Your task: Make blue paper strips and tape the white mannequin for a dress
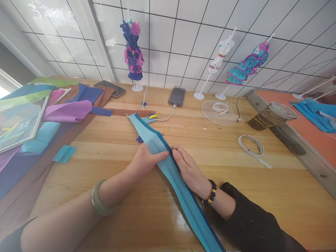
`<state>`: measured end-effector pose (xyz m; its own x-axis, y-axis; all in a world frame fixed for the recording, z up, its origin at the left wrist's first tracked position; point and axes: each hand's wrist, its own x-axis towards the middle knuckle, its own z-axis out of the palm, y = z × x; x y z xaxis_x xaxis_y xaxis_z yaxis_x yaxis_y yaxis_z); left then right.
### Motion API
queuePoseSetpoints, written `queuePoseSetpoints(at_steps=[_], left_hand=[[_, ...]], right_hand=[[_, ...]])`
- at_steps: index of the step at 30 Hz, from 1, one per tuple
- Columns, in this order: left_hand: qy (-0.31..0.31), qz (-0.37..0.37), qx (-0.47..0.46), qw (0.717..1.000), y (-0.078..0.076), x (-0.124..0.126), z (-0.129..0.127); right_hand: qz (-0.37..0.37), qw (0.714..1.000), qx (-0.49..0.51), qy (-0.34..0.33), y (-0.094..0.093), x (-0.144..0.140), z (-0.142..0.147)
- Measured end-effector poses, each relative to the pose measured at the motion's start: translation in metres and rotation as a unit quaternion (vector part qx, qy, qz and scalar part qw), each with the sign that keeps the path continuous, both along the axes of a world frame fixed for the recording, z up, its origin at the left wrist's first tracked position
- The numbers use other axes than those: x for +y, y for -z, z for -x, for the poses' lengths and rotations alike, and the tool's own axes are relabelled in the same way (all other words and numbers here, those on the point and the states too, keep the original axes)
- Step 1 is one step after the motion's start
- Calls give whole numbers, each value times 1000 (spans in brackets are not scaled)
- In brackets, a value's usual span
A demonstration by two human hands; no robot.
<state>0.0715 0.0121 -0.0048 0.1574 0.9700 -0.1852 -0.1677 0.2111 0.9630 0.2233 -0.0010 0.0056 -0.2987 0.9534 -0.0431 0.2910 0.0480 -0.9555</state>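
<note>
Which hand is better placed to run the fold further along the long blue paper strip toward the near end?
Right, probably. The right hand pinches the long blue paper strip beside its nearer stretch; the left hand grips it at the same spot, from the far side.

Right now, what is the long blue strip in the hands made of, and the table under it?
The long blue strip looks like thin matte paper or craft fabric: it holds sharp folded creases, in light and dark blue layers. I cannot tell which for sure. The left hand and right hand pinch it together. The table looks like varnished wood: visible grain, plank seams and a soft shine.
</note>
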Motion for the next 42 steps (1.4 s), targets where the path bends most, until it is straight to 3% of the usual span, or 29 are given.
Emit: queuePoseSetpoints(at_steps=[17, 30, 42], left_hand=[[0, 7, -19, 1000, 1, 0, 0], [-56, 42, -89, 994, -5, 1, -1], [-33, 33, -95, 994, -2, 0, -2]], right_hand=[[-21, 1000, -22, 5, 1, 2, 0], [1, 1000, -17, -11, 0, -1, 0], [2, 1000, -8, 6, 0, -2, 1]])
